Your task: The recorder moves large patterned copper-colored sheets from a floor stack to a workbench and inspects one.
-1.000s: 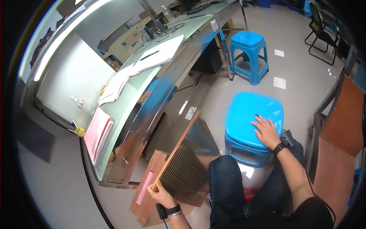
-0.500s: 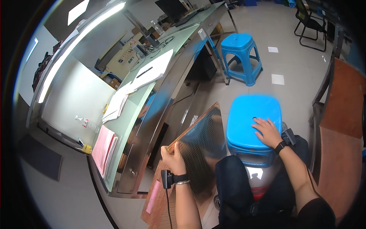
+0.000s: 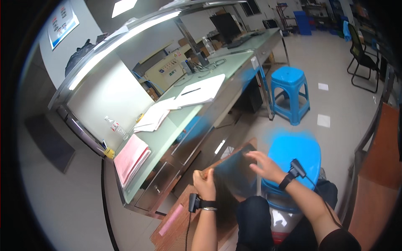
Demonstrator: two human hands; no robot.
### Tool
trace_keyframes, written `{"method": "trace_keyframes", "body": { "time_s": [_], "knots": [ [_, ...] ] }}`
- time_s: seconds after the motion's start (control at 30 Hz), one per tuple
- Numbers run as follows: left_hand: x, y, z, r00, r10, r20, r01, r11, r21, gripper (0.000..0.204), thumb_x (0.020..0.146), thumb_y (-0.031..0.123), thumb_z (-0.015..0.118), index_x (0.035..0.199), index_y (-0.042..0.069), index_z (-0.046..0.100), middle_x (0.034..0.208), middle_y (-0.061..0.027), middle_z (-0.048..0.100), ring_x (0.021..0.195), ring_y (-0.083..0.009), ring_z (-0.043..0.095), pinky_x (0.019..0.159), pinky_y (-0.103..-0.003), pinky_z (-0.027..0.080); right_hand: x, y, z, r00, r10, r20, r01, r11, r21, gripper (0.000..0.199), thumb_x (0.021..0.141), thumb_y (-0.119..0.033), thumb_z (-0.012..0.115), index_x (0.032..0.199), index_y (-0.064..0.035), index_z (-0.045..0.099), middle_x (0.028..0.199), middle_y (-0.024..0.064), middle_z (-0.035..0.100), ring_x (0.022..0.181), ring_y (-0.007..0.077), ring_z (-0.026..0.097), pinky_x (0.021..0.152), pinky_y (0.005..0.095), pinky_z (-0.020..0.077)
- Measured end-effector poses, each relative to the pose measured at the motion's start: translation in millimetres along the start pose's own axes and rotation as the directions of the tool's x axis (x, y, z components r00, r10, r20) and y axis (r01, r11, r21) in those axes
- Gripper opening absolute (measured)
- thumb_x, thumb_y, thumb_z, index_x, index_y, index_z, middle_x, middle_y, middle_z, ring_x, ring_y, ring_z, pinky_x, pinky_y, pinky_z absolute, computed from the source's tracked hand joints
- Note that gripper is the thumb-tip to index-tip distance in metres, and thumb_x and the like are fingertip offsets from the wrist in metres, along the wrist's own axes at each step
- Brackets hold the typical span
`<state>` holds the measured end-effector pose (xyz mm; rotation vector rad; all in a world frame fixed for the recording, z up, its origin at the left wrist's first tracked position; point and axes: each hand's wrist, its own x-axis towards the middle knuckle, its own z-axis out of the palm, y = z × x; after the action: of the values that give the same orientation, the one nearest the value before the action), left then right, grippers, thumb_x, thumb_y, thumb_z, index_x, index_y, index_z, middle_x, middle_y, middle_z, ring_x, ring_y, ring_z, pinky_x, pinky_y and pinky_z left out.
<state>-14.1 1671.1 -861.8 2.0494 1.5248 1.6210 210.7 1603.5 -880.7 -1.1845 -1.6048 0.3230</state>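
Observation:
My left hand (image 3: 204, 184) is closed on the near upper edge of a thin, dark, glossy panel (image 3: 230, 178) with a copper-brown rim, which it holds tilted beside my left knee. Its fine grid pattern is blurred now. My right hand (image 3: 268, 167) is raised off the blue stool (image 3: 296, 148) in front of me, its fingers stretched and apart. Its fingertips are close to the panel's far corner; whether they touch it I cannot tell. Brown sheets (image 3: 178, 219) with a pink strip (image 3: 171, 219) stand low by my left forearm.
At the left runs a glass-topped desk (image 3: 167, 144) with drawers, bearing white papers (image 3: 201, 93), a pink folder (image 3: 132, 158), a plastic bottle (image 3: 116, 127) and a monitor (image 3: 226, 27). Another blue stool (image 3: 289, 92) stands farther off. A brown board (image 3: 372, 184) lines the right side.
My right hand has lifted off the stool seat and moved left to the panel's far corner. My left hand keeps its grip on the panel. The view has tilted up and turned left.

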Motion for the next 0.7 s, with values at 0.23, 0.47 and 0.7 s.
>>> {"method": "trace_keyframes", "body": {
  "time_s": [0.23, 0.47, 0.7],
  "knots": [
    [-5, 30, 2, 0.992, -0.110, 0.069, 0.113, 0.992, -0.050, 0.030, 0.066, 0.018, 0.062, 0.063, 0.001, 0.038, 0.066, -0.0139, 0.043, 0.066, -0.0320, 0.043, 0.058, -0.039, 0.034, 63, -30, 89, 0.970, -0.235, -0.056, 0.236, 0.971, 0.026, 0.024, 0.081, -0.018, 0.040, 0.097, -0.0058, 0.052, 0.099, 0.0114, 0.052, 0.097, 0.0242, 0.047, 0.085, 0.0341, 0.0328],
    [-5, 7, -21, 0.930, -0.001, 0.367, 0.139, 0.927, -0.349, 0.025, 0.072, 0.010, 0.056, 0.091, 0.000, 0.042, 0.083, -0.0117, 0.048, 0.078, -0.0208, 0.047, 0.069, -0.028, 0.037, 77, -28, 119, 0.975, -0.169, -0.145, 0.168, 0.986, -0.022, 0.035, 0.080, -0.017, 0.032, 0.048, -0.0079, 0.045, 0.048, 0.0055, 0.045, 0.047, 0.0224, 0.044, 0.051, 0.0311, 0.0329],
    [-109, -67, -85, 0.719, -0.327, 0.613, 0.604, 0.730, -0.319, 0.033, 0.085, 0.023, 0.033, 0.110, 0.001, 0.039, 0.105, -0.0118, 0.047, 0.096, -0.0180, 0.045, 0.081, -0.031, 0.035, 71, -15, 119, 0.963, -0.187, -0.196, 0.196, 0.980, 0.030, 0.039, 0.080, -0.016, 0.027, 0.045, -0.0091, 0.042, 0.044, 0.0034, 0.043, 0.044, 0.0200, 0.042, 0.049, 0.0300, 0.0311]
  ]
}}
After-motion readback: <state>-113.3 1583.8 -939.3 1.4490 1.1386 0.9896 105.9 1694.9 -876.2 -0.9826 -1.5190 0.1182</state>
